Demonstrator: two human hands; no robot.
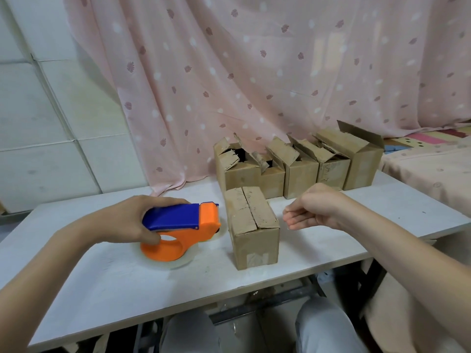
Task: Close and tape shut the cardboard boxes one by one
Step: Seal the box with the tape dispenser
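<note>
A small cardboard box (251,225) stands in the middle of the white table (127,284), its top flaps folded down with a seam between them. To its left lies an orange and blue tape dispenser (183,228) with a clear tape roll; my left hand (135,220) grips it from above. My right hand (309,208) hovers just right of the box, fingers loosely curled, holding nothing. Behind the box, several more cardboard boxes (298,161) stand in a row with their flaps open.
A pink patterned curtain (254,72) hangs behind the table. A bed with a patterned cover (430,161) is at the right. My knees and the table's frame show below the front edge.
</note>
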